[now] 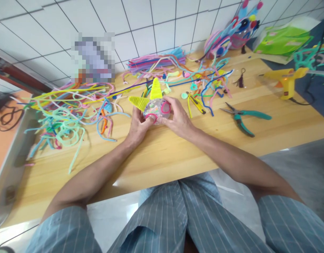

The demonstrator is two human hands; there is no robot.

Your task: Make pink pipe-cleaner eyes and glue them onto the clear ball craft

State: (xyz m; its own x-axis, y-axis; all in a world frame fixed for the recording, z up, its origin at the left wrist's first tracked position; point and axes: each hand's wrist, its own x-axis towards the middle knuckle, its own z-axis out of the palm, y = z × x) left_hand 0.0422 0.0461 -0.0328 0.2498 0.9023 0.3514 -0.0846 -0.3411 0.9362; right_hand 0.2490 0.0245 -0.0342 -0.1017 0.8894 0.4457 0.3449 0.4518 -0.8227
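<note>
Between my two hands, just above the wooden table (162,158), is a clear rounded plastic piece (157,107) with pink pipe-cleaner rings on its front. Two yellow pipe-cleaner points (156,88) stick up from its far side, one upright and one leaning left. My left hand (139,124) grips its left side, thumb at the lower pink ring. On the right side, my right hand (179,117) closes around it, thumb along the near edge. Fingers behind the piece are partly hidden.
Tangled pipe cleaners (69,119) spread over the left. A pipe-cleaner bundle (156,61) lies at the back. Teal-handled pliers (243,117), a yellow cutter knife (196,103) and a yellow glue gun (285,80) lie to the right, a green bag (283,40) behind.
</note>
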